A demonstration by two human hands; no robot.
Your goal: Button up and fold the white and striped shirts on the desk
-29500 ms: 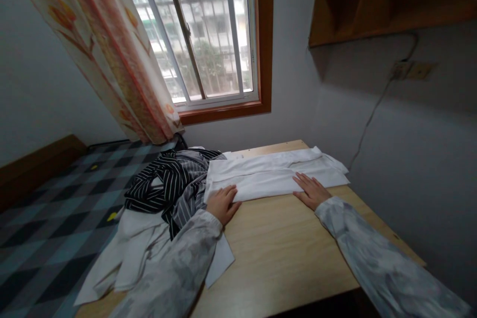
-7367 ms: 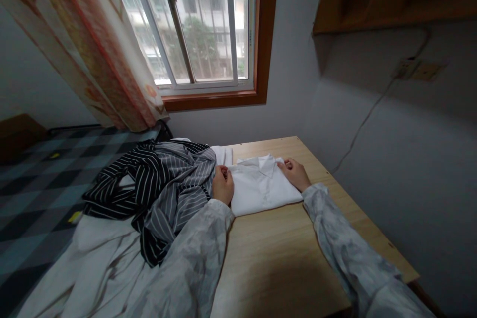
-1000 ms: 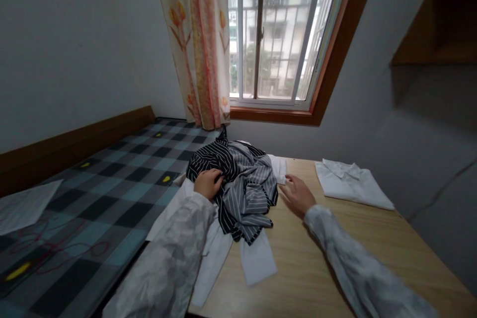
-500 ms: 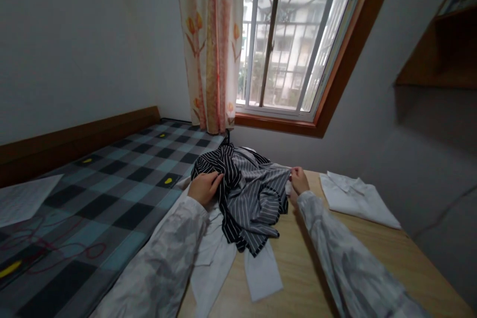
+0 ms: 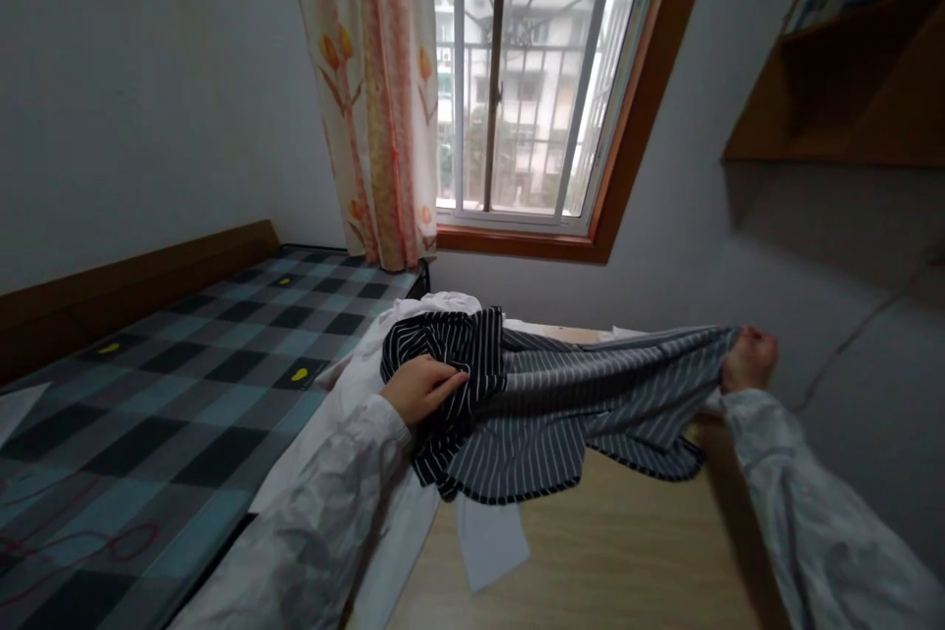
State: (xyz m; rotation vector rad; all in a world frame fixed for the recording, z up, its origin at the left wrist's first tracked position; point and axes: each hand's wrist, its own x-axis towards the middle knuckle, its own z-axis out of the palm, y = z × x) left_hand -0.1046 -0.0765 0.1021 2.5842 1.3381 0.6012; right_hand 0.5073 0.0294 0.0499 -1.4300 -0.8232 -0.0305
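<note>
A black-and-white striped shirt (image 5: 546,389) is stretched sideways above the wooden table, its greyer side showing along most of its length. At its dark, bunched left end, my left hand (image 5: 424,388) is closed on the cloth, thumb lying on top. Far to the right, my right hand (image 5: 749,359) grips the other end in a fist and holds it up off the table. The shirt's lower edge hangs in loose curves between both hands. White clothing (image 5: 361,364) lies heaped under and behind the bunched end, with a white flap (image 5: 491,541) sticking out below.
Left of the table (image 5: 612,551) is a bed with a checked cover (image 5: 243,374), with a red cord (image 5: 110,543) on it. A curtain (image 5: 384,118) hangs beside the window (image 5: 532,98). A wooden shelf (image 5: 849,98) juts from the wall at upper right.
My right hand has moved well to the right, pulling the crumpled shirt out long. My left hand stays at the bunched end. The view has turned right; the shirt now mostly covers the folded white garment.
</note>
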